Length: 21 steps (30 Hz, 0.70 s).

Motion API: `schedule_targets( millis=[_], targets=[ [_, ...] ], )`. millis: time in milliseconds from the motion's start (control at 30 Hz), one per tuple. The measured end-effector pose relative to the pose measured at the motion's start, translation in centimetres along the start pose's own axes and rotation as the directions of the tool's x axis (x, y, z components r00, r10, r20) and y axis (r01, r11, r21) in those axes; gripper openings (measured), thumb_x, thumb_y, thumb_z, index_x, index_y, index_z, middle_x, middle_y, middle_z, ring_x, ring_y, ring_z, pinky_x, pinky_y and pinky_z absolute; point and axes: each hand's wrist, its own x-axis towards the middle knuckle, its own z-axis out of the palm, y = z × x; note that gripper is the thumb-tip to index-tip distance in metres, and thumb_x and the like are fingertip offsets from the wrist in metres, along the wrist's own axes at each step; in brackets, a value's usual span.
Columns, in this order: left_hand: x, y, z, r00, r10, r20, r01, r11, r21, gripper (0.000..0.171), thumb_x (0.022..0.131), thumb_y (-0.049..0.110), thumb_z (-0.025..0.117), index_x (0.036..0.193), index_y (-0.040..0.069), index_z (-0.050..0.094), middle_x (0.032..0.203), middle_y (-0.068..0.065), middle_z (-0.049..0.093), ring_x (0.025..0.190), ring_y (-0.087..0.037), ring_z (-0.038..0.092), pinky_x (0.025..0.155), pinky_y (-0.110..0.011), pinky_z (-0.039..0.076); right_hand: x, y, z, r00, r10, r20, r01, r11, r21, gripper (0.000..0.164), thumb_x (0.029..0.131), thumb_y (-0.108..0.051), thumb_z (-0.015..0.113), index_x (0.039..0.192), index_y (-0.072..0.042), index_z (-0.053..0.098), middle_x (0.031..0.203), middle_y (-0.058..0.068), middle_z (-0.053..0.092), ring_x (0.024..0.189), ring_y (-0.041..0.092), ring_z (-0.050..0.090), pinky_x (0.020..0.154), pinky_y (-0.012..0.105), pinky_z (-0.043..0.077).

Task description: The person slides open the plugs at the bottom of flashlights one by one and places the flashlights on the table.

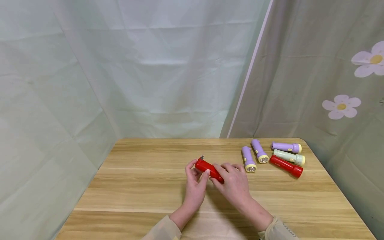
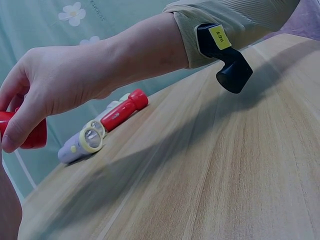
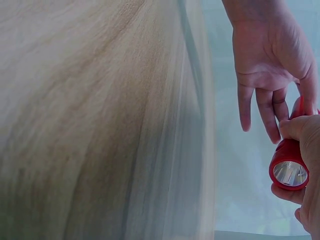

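Observation:
A red flashlight is held above the wooden table, slanting with its far end up to the left. My left hand pinches it near the tail, thumb on the upper side. A small grey metal piece sticks up from that tail end. The right hand grips the head end, fingers over it and thumb beneath. In the right wrist view, the flashlight's clear lens faces the camera, and several fingers of the left hand hang extended beside the body.
On the table's far right lie two purple flashlights side by side, and a third purple flashlight. A pale green flashlight and another red flashlight lie next to it. Curtains surround the wooden table.

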Motion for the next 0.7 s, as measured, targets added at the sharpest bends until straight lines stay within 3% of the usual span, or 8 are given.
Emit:
schedule_targets(
  millis=[700],
  targets=[
    [-0.09,-0.01,0.08,1.0,0.003,0.001,-0.003,1.0,-0.002,0.06,0.101,0.02,0.067,0.148,0.023,0.031,0.134,-0.013,0.057,0.128,-0.03,0.055,0.101,-0.031,0.05,-0.29,0.09,0.21,1.0,0.007,0.01,-0.007,1.0,-0.006,0.046,0.077,-0.033,0.09,0.117,-0.014,0.075,0.099,0.004,0.072,0.09,0.024,0.068,0.089,0.047,0.045]
  ],
)
